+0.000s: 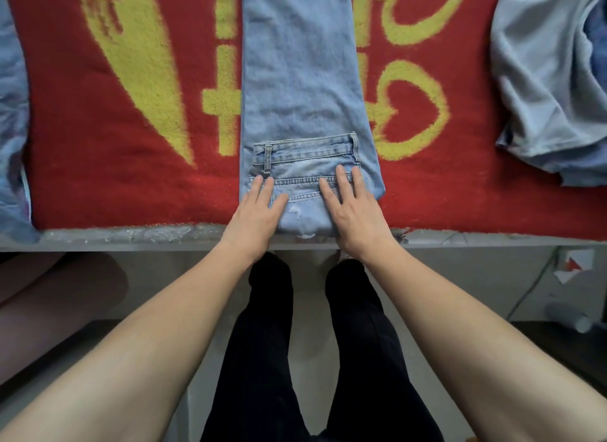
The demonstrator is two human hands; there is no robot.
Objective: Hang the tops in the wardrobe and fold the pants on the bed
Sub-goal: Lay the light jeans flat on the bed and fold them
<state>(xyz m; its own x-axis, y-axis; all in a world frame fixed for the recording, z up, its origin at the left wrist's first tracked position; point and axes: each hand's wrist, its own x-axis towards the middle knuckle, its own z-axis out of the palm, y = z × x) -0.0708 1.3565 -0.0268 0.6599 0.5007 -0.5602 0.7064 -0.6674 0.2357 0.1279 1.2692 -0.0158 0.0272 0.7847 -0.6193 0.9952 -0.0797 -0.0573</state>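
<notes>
Your jeans (300, 80) lie lengthwise on the red blanket (115, 185) of the bed (131, 237), with the waistband folded back under your fingers (341, 182). Left hand (253, 211) and right hand (356, 211) press flat, fingers straight and gripping nothing, probably to set the crease. The bed edge runs behind your fingers. Blanket spreads to either side, with a grey top (542, 90) far right.

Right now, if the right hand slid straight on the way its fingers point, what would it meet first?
The right hand lies flat on the jeans, fingers pointing forward. Sliding on, it would probably first meet the waistband just beyond its fingertips, then bare denim leg.
</notes>
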